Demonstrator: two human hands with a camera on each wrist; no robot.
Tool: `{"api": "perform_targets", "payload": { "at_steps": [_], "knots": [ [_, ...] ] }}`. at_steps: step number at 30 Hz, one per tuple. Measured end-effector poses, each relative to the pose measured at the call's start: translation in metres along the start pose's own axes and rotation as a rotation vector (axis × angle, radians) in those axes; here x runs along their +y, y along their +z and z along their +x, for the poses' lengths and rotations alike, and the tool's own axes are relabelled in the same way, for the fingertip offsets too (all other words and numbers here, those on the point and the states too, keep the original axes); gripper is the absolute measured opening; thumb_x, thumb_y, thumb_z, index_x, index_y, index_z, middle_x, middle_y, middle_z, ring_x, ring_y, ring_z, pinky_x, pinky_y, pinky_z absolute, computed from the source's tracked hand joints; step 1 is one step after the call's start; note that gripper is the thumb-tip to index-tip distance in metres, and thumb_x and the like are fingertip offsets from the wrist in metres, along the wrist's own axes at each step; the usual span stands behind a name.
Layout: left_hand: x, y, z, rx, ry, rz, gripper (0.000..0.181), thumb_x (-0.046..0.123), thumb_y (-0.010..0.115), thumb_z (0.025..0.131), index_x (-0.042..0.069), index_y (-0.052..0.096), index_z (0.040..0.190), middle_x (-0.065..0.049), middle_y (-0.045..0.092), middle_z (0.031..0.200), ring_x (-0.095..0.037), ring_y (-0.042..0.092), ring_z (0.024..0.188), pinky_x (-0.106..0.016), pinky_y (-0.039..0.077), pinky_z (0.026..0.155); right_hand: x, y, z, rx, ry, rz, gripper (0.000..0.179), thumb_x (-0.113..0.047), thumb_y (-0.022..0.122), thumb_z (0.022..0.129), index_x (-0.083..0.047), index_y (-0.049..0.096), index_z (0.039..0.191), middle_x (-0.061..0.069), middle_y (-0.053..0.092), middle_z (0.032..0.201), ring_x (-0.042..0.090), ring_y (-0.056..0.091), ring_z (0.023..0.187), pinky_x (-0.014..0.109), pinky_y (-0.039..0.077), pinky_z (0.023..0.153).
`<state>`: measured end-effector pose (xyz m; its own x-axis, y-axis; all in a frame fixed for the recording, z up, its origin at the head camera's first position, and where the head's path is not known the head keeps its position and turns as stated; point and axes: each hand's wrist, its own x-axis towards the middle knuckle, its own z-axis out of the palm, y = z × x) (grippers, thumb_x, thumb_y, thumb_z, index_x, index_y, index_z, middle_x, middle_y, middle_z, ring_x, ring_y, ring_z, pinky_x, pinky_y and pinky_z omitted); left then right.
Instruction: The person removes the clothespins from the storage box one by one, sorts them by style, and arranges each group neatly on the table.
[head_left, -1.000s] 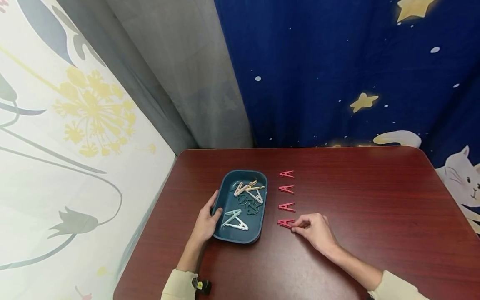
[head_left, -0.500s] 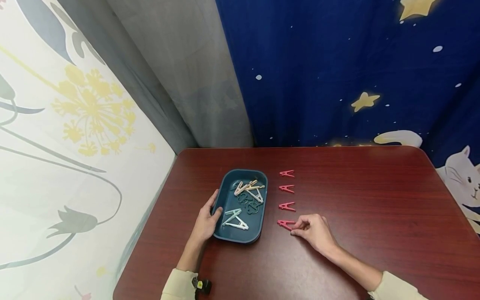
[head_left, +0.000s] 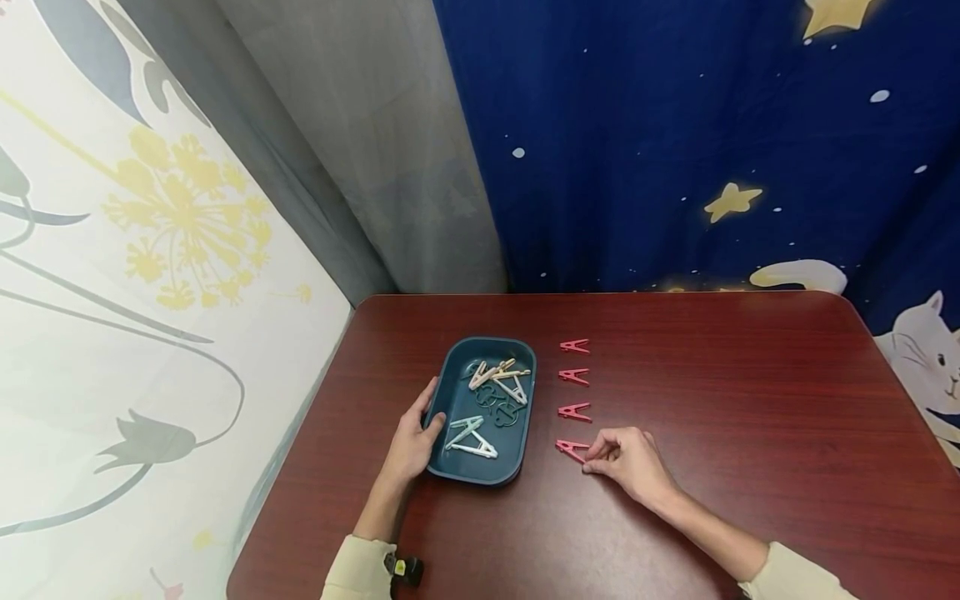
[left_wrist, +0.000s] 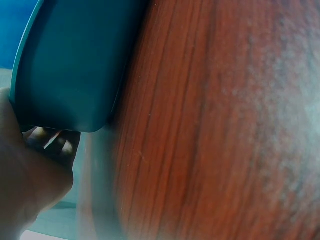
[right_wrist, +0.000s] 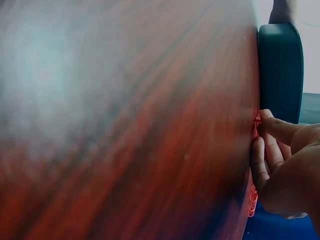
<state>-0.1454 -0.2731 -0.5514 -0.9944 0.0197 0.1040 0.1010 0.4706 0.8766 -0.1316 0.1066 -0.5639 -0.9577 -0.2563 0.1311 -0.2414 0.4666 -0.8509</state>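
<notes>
My left hand grips the left side of a dark teal plastic tray, thumb over the rim and fingers along the outer wall. In the left wrist view the tray wall rises above that hand. My right hand pinches the end of a red clothespin lying at the near end of a column of red clothespins. Beyond it lie other red clothespins, one nearest and one farthest. The right wrist view has thumb and fingers around the pinched red clothespin, partly hidden by them.
Inside the tray are a white clothespin, a pale mint one, pink and yellow ones, and dark green ring-shaped clips. The reddish-brown table meets a patterned wall at left and blue curtains behind.
The pinched red clothespin has turned slightly, its lower leg swinging towards the near edge. My right hand has barely shifted; my left hand and the tray stay put.
</notes>
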Motion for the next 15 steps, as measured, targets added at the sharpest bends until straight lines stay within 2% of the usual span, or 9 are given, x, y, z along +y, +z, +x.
{"api": "perform_targets", "payload": {
  "at_steps": [6, 11, 13, 15],
  "knots": [
    [0.001, 0.000, 0.000, 0.005, -0.006, 0.001, 0.067, -0.001, 0.061, 0.104, 0.008, 0.037, 0.166, -0.015, 0.048, 0.162, -0.034, 0.051, 0.141, -0.056, 0.037, 0.114, 0.000, -0.005, 0.002, -0.046, -0.021, 0.055, 0.023, -0.004, 0.096, 0.074, -0.015, 0.076, 0.075, -0.009, 0.073, 0.071, 0.004, 0.065, 0.061, 0.023, 0.053, 0.058],
    [0.000, 0.000, -0.001, 0.003, -0.007, -0.015, 0.067, -0.002, 0.061, 0.105, 0.010, 0.037, 0.166, -0.017, 0.051, 0.159, -0.035, 0.053, 0.139, -0.057, 0.037, 0.114, -0.004, -0.019, 0.010, -0.090, -0.008, 0.169, 0.016, 0.000, 0.091, 0.080, -0.007, 0.077, 0.080, 0.001, 0.076, 0.073, 0.019, 0.069, 0.056, 0.031, 0.056, 0.051],
    [0.000, 0.000, -0.001, 0.002, -0.011, -0.022, 0.067, -0.002, 0.060, 0.105, 0.010, 0.037, 0.166, -0.017, 0.051, 0.159, -0.035, 0.053, 0.139, -0.057, 0.036, 0.114, -0.008, -0.026, 0.018, -0.080, -0.005, 0.188, 0.013, 0.001, 0.088, 0.083, -0.006, 0.078, 0.083, 0.003, 0.076, 0.074, 0.027, 0.069, 0.054, 0.034, 0.055, 0.049],
    [-0.001, 0.000, 0.000, 0.003, -0.017, -0.025, 0.066, -0.002, 0.060, 0.105, 0.011, 0.037, 0.166, -0.017, 0.050, 0.160, -0.035, 0.052, 0.139, -0.057, 0.036, 0.114, -0.014, -0.034, 0.028, -0.048, -0.015, 0.176, 0.010, 0.001, 0.087, 0.085, -0.005, 0.079, 0.089, 0.004, 0.078, 0.079, 0.029, 0.071, 0.059, 0.034, 0.058, 0.055]
  ]
}}
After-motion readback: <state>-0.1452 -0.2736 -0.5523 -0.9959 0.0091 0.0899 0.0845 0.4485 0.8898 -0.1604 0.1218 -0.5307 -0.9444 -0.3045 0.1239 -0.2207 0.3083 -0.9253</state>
